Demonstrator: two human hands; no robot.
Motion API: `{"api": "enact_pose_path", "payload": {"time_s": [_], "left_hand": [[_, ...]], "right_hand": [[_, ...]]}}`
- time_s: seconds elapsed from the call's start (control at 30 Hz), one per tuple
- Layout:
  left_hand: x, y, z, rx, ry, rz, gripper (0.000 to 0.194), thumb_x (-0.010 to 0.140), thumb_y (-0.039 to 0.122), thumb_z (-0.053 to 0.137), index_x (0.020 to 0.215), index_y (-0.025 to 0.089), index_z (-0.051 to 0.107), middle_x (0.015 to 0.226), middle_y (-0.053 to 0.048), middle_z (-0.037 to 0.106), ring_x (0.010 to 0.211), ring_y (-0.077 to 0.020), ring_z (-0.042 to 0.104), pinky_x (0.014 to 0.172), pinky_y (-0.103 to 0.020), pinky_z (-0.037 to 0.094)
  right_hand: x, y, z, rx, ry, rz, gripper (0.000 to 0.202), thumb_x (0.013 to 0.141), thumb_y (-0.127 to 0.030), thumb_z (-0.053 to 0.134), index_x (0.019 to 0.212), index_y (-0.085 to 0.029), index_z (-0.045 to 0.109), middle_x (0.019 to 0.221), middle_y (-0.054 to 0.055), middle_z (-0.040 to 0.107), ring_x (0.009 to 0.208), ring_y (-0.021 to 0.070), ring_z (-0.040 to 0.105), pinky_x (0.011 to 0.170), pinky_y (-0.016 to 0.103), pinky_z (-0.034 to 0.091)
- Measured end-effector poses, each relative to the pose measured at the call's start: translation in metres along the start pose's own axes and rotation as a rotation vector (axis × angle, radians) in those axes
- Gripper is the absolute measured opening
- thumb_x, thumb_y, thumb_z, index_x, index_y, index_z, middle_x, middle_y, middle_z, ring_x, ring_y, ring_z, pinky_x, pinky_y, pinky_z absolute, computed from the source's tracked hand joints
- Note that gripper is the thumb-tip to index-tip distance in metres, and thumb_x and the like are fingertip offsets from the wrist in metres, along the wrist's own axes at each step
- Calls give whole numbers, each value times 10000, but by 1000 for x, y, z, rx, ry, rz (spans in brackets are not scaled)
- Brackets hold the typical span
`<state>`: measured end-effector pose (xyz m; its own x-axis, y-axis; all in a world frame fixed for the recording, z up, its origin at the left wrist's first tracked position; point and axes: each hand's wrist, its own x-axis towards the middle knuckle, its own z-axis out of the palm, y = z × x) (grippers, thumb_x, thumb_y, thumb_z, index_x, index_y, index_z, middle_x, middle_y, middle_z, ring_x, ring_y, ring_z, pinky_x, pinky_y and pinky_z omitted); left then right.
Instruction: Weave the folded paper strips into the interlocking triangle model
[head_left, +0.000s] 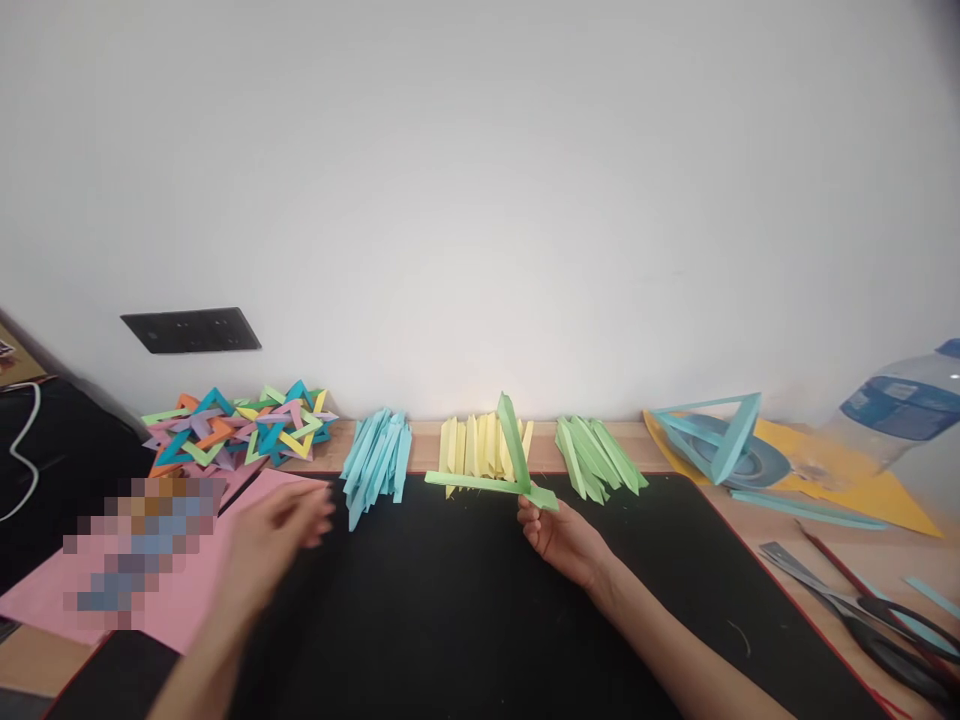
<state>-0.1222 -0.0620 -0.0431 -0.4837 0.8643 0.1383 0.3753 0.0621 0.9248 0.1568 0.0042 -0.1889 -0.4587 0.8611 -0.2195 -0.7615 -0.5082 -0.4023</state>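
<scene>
My right hand [559,535] pinches a green folded-paper piece [517,430] at its lower corner. Of its folded strips, one stands up and another reaches left, above the black mat [420,610]. My left hand [281,525] is raised over the mat's left part, fingers loosely bent and slightly blurred, with nothing visible in them. Nearest to it on the right lies a pile of blue paper strips [377,460]. A pile of yellow paper strips [472,447] is partly behind the green piece, and a pile of green paper strips [598,458] lies to its right.
Multicoloured interlocked paper stars [240,430] lie at back left, near pink paper [195,590]. On the right are a blue paper frame [735,440], a tape roll [765,468], orange paper [900,505], scissors [847,605], a pencil [840,565] and a plastic bottle [900,405].
</scene>
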Motion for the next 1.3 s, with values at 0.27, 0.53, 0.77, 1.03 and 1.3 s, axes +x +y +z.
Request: {"api": "enact_pose_path", "payload": {"time_s": [0.27,0.53,0.77,1.03,1.3], "left_hand": [[-28,-8,139,-388,-640,182,404,664,237,763,1036,210,607,1102,-89,630,884,-201,648,800,-359,510],[-31,-29,146,-541,-665,306,100,802,264,653,840,183,608,1144,-114,614,1141,-263,545,969,-401,418],[-32,-35,146,-570,-694,309,152,817,299,634,892,168,621,1229,-147,579,1196,-291,516,993,-411,409],[-31,-34,144,-552,-629,286,189,829,344,605,878,162,594,1147,-143,630,1105,-269,587,940,-370,449],[-29,-41,148,-494,-620,310,163,827,328,612,815,166,617,1114,-120,636,1074,-266,594,924,-362,447]], "right_hand": [[-5,-3,0,18,-51,11,176,691,-174,774,697,-120,607,649,-10,586,540,29,526,471,78,464],[-7,1,7,-36,-52,21,189,674,-137,782,805,-116,648,640,-3,623,534,43,568,474,93,476],[-10,4,15,-126,-38,34,247,597,-188,838,773,-116,681,648,10,672,544,49,600,491,94,489],[-17,3,24,-398,-48,-99,228,724,-230,753,921,-133,692,923,85,715,774,156,686,692,241,556],[-21,10,36,-725,-35,-325,369,647,-333,797,958,-175,676,898,64,707,825,215,669,738,345,541]]}}
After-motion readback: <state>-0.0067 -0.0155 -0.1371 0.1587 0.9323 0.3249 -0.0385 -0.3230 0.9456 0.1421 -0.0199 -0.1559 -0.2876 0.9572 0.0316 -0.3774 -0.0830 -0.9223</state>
